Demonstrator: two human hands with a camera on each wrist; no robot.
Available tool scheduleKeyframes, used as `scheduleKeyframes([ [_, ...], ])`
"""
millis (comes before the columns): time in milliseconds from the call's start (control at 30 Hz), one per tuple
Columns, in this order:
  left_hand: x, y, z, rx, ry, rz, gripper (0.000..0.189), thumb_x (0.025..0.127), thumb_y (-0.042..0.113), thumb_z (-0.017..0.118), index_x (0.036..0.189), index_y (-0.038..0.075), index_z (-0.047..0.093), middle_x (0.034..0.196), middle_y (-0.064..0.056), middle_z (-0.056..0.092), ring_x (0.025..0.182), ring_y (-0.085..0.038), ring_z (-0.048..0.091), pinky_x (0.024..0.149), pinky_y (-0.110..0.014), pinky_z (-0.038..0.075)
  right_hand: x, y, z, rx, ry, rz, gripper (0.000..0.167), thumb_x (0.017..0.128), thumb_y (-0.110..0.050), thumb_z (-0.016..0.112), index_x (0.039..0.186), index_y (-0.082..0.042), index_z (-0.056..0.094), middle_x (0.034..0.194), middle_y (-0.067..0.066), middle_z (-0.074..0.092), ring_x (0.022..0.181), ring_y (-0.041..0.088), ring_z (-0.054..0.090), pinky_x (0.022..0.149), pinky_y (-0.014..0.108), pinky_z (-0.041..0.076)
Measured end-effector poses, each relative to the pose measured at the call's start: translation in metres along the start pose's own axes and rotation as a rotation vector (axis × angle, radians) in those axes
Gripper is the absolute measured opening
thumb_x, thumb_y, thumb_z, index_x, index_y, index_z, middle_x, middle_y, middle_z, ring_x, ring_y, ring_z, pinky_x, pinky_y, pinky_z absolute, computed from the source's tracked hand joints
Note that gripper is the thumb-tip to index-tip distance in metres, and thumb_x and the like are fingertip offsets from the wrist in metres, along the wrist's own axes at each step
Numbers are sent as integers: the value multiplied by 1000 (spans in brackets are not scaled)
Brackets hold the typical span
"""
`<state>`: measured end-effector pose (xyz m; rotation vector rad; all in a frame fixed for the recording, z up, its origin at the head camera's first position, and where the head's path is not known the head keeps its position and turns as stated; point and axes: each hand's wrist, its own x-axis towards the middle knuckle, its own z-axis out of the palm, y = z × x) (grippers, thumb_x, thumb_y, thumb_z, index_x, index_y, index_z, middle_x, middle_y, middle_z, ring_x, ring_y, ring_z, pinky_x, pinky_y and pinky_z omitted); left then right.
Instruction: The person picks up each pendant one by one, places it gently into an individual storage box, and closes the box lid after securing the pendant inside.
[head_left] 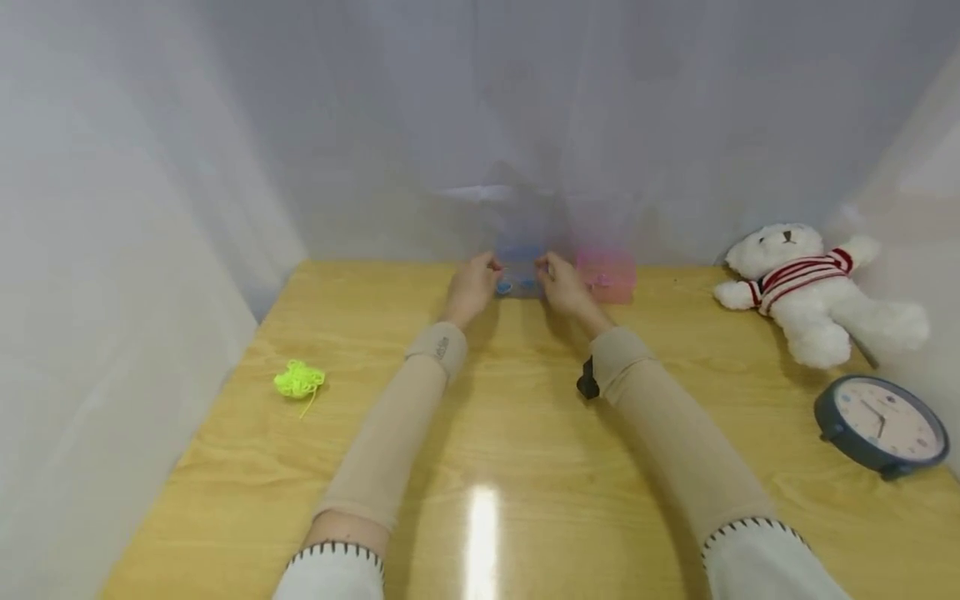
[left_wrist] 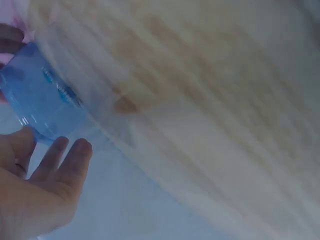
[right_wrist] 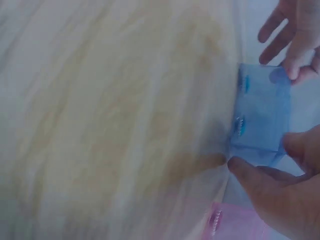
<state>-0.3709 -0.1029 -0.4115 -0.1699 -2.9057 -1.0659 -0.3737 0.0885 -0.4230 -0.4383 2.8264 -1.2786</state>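
A small see-through blue plastic box (head_left: 521,265) is at the far edge of the table, against the pale curtain. Its near side carries two small bright-blue fittings. My left hand (head_left: 470,290) grips its left end, with the thumb at the corner and other fingers spread in the left wrist view. At the right end, my right hand (head_left: 567,292) holds the box between thumb and forefinger; in the right wrist view the thumb (right_wrist: 295,143) meets the box's edge. Close to the right hand is a similar pink box (head_left: 612,281).
Neon-yellow string (head_left: 298,380) lies in a tangle on the left of the wooden table (head_left: 517,433). On the right, a white teddy bear (head_left: 806,287) in a striped top lies above a dark-rimmed round clock (head_left: 885,421). Pale curtains (head_left: 390,125) hang around the back and sides.
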Motion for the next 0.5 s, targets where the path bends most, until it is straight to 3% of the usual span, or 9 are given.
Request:
scheduleKeyframes([
  [200,2,1,2,30,35,28,18,107,18,60,122,11,66,117,-10,74,94,-26,68,76,-38,57,2,-1,3,-45,14,-20,40,110,-8,48,149,0,47,156,25,53,138,43,56,120,55,46],
  [367,-1,0,4,-29,29,-14,26,108,20,58,132,12,66,123,-9,72,83,-25,64,67,-36,54,-1,4,5,-5,-17,13,49,110,-14,53,156,-4,41,163,21,46,150,40,45,127,56,38],
  [500,-3,2,4,0,40,5,31,109,23,54,138,13,63,134,-10,68,98,-28,67,83,-42,60,-2,2,1,13,-39,8,56,110,-16,53,161,-3,34,166,22,41,144,43,50,124,57,42],
])
